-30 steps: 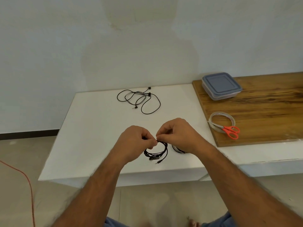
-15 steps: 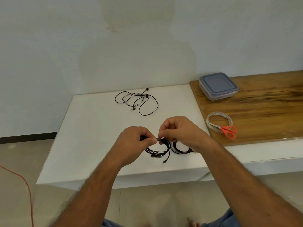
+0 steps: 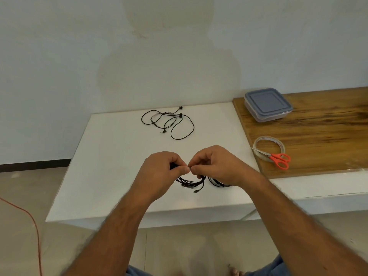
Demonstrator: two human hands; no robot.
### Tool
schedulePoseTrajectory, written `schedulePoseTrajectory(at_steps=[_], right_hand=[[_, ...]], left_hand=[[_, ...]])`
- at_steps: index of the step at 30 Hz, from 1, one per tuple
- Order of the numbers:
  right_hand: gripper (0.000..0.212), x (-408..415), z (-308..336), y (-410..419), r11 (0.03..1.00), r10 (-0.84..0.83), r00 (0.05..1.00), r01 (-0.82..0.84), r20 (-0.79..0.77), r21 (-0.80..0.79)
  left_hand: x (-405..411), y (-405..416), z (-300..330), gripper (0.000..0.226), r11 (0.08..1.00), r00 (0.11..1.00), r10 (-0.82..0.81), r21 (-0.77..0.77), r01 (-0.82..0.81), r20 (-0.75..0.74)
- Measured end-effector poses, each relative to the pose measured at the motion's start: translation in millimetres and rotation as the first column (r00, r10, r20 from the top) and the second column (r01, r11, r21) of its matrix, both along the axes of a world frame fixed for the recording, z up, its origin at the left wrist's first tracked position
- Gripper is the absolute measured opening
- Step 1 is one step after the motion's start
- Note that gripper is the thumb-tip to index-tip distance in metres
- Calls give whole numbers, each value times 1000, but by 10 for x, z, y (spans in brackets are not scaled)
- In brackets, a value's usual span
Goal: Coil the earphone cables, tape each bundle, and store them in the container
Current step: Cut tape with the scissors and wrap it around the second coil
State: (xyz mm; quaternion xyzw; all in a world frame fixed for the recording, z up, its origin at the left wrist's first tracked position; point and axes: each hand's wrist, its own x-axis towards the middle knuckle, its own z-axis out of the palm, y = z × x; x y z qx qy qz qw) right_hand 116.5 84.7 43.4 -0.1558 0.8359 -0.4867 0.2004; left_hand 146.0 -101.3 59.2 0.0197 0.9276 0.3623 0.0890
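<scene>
We pinch the coiled earphone bundle [image 3: 191,183] with both hands, left hand [image 3: 161,172] and right hand [image 3: 217,166] meeting thumb to thumb above the surface's [image 3: 111,156] front edge. Our right hand hides most of a second coil [image 3: 218,183]; whether tape is on either, we cannot tell.

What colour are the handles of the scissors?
Orange-red; the scissors show clearly in the head view, lying across the tape roll.

Black earphone cables, tape, container.
Coiled bundle [image 3: 190,183] held above the table; loose cable [image 3: 169,123] behind; lidded container [image 3: 267,104] and tape roll [image 3: 268,145] right.
</scene>
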Motion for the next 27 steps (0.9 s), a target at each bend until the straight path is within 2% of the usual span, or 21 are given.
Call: schedulePoseTrajectory(at_steps=[3,6,12,17,19,22,27], right_hand=[[8,6,-14,-10,1000,16,999,-17,32,23],[8,-4,-21,7,1000,31,992,-31,124,-4],[12,5,8,49,987,119,943,-77,312,-144],[15,4,4,56,972,136,915,-49,379,-231],[15,2,-24,29,970,108,910,-8,400,-243],[12,-3,-57,-45,955,-15,899,143,438,-259],[20,-29,-110,-170,884,-194,831,379,521,-275]], left_hand=[[2,41,15,9,993,998,-24,-114,18,-58],[1,65,28,8,991,996,-40,-133,29,-83],[8,54,54,15,997,995,-59,-44,55,-80],[-3,15,10,7,991,1000,-9,135,10,-7],[-13,6,-11,6,989,1000,8,145,-8,3],[-39,-13,-69,6,975,996,82,205,-85,24],[-104,-18,-209,9,870,954,228,400,-288,193]])
